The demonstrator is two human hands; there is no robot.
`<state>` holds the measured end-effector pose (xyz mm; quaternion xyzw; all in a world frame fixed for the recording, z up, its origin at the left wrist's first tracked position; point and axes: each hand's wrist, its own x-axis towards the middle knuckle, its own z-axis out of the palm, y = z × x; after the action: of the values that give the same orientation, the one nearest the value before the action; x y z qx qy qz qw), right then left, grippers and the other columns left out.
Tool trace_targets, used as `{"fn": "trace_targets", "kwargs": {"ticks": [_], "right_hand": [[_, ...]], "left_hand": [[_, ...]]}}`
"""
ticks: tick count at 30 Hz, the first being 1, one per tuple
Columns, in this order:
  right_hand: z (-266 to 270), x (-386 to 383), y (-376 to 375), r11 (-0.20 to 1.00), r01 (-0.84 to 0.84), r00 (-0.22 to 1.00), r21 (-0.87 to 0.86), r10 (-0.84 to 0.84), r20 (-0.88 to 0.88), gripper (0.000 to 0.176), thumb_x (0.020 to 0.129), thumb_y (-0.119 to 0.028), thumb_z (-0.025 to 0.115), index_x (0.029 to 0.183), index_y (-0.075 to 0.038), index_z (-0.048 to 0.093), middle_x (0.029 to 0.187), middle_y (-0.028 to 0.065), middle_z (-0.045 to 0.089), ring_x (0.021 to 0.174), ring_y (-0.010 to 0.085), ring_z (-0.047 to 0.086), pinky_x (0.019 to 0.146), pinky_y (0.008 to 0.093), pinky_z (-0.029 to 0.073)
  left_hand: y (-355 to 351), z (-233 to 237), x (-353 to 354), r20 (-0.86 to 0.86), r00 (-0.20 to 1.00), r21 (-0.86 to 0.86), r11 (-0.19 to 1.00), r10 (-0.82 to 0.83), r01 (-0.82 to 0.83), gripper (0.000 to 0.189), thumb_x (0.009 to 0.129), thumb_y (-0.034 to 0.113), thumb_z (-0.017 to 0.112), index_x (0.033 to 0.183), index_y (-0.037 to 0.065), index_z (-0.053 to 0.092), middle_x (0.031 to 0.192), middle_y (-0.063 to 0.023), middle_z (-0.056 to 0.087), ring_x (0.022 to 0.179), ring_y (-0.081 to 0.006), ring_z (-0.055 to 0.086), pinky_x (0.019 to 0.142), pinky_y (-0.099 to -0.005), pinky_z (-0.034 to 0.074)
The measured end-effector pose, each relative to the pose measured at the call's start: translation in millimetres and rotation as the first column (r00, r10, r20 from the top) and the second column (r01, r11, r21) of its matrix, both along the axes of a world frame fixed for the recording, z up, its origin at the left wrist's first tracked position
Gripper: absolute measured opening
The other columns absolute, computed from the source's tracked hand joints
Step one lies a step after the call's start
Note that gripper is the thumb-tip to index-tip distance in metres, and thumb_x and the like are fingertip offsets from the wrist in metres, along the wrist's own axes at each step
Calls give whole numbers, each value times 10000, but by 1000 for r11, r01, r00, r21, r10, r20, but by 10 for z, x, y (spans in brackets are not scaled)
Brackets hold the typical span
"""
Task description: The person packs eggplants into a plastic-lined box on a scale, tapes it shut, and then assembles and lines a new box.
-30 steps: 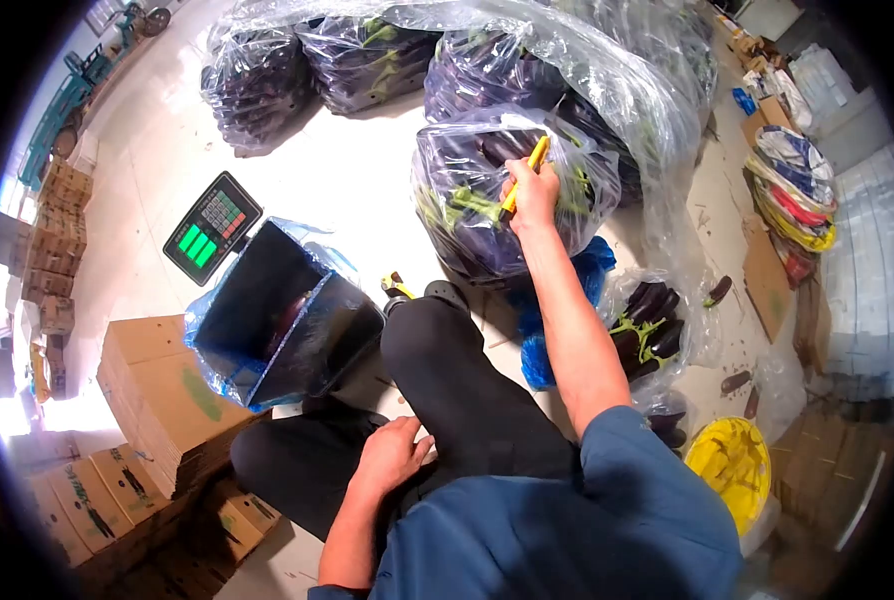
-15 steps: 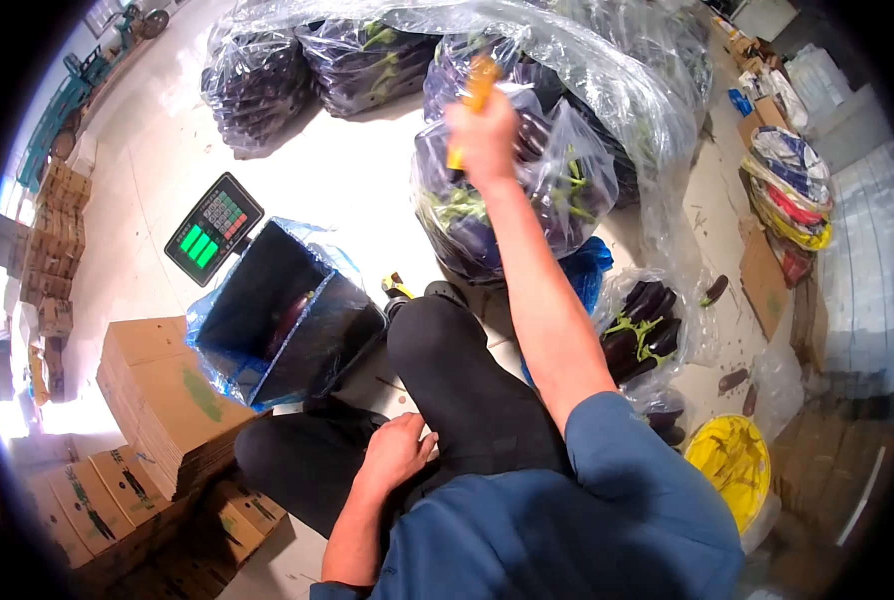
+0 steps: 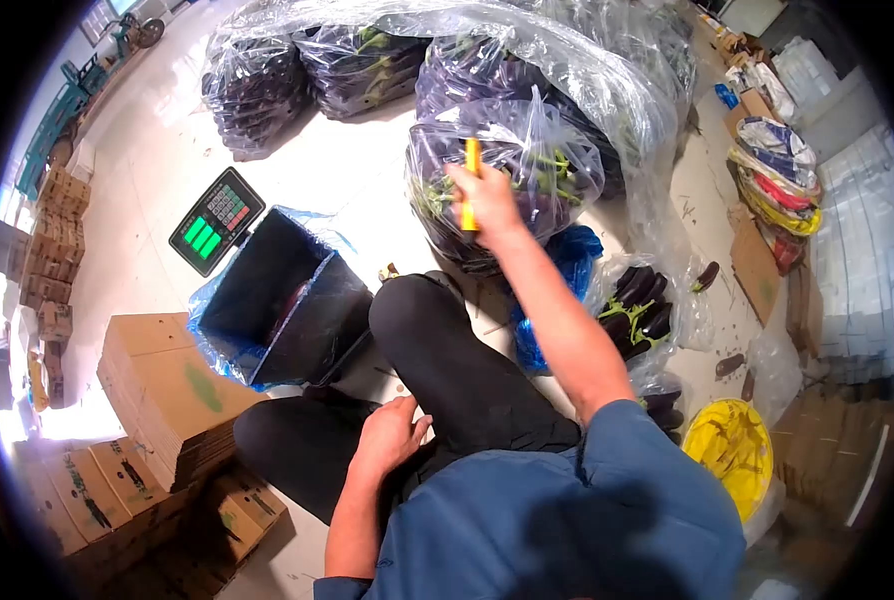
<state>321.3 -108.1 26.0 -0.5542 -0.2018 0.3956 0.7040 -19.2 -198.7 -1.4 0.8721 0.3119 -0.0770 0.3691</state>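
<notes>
My right hand [image 3: 487, 203] grips a yellow utility knife [image 3: 471, 180] held upright against a clear plastic bag of purple eggplants [image 3: 537, 170] in front of me. My left hand [image 3: 389, 437] rests with fingers loosely spread on my left thigh and holds nothing. A box lined with blue plastic [image 3: 279, 298] stands open to my left, beside a scale display [image 3: 217, 220] with green digits.
More clear bags of eggplants [image 3: 257, 85] lie across the far floor. An open bag of eggplants [image 3: 639, 318] sits to my right. A yellow bucket [image 3: 729, 445] stands at right. Flat cardboard boxes [image 3: 162, 400] are stacked at left. Loose eggplants [image 3: 707, 275] lie on the floor.
My right hand swung the knife up to the top of the bag, then came back down against the bag's front. My left hand stayed on my thigh.
</notes>
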Motion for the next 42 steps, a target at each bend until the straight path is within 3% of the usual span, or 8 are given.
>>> {"fn": "trace_targets", "kwargs": {"ticks": [9, 11, 16, 24, 27, 30, 37, 42], "right_hand": [[-339, 1524, -965, 914, 48, 998, -403, -59, -13, 283, 896, -282, 732, 1021, -83, 575, 727, 35, 593, 501, 91, 514, 392, 247, 416], [-321, 1651, -1008, 910, -31, 994, -413, -16, -108, 246, 911, -275, 720, 992, -124, 544, 753, 31, 577, 491, 66, 474, 387, 228, 348], [-119, 1598, -989, 833, -112, 982, -541, 177, 70, 292, 916, -289, 722, 995, -59, 560, 763, 62, 582, 470, 68, 477, 386, 230, 358], [-220, 1911, -785, 851, -262, 953, -455, 152, -264, 318, 954, -349, 668, 780, -133, 513, 723, -9, 532, 491, 37, 443, 401, 180, 347], [-196, 2022, -565, 844, -202, 961, -497, 72, -268, 254, 944, -284, 680, 863, -77, 557, 682, 1, 545, 477, 45, 468, 389, 198, 352], [-234, 2094, -383, 866, -174, 970, -468, 67, -236, 244, 926, -252, 695, 845, -66, 561, 668, 5, 550, 477, 52, 483, 389, 202, 358], [-199, 2086, -383, 943, -39, 964, -332, 123, 237, 131, 853, -106, 644, 851, -11, 553, 655, 27, 519, 464, 104, 480, 393, 273, 370], [84, 2052, -652, 972, -142, 966, -185, 177, 190, 142, 863, -117, 631, 922, -15, 551, 639, 13, 499, 456, 83, 463, 393, 266, 345]], "left_hand": [[5, -65, 59, 23, 999, 0, 1000, -29, 29, 331, 913, 273, 665, 1114, 13, 627, 1001, -213, 670, 965, -407, 642, 841, -479, 516], [-1, -16, 100, 53, 999, 11, 1000, -12, 11, 327, 902, 271, 688, 1065, -3, 616, 933, -229, 662, 907, -420, 644, 801, -490, 520], [33, -161, 121, 113, 993, 42, 999, -27, 22, 335, 904, 273, 684, 1097, 7, 619, 943, -228, 666, 929, -422, 643, 807, -492, 520], [47, -57, 235, -13, 999, -62, 998, -32, 32, 332, 908, 276, 679, 1120, 29, 617, 932, -230, 664, 958, -423, 641, 828, -494, 517], [45, -161, 209, 87, 995, -4, 999, -42, 42, 322, 905, 270, 680, 1111, 30, 618, 907, -218, 651, 890, -417, 636, 795, -494, 514], [65, -102, 231, 13, 999, -38, 998, -42, 42, 330, 907, 277, 679, 1111, 25, 615, 929, -219, 656, 907, -420, 638, 801, -492, 515], [78, -81, 230, -3, 999, -39, 998, -39, 39, 316, 915, 299, 667, 1015, 3, 621, 933, -208, 655, 926, -413, 635, 802, -495, 506], [79, -169, 242, -20, 997, -11, 997, -78, 78, 303, 909, 284, 670, 992, -2, 615, 929, -214, 651, 901, -424, 634, 782, -506, 507]]}}
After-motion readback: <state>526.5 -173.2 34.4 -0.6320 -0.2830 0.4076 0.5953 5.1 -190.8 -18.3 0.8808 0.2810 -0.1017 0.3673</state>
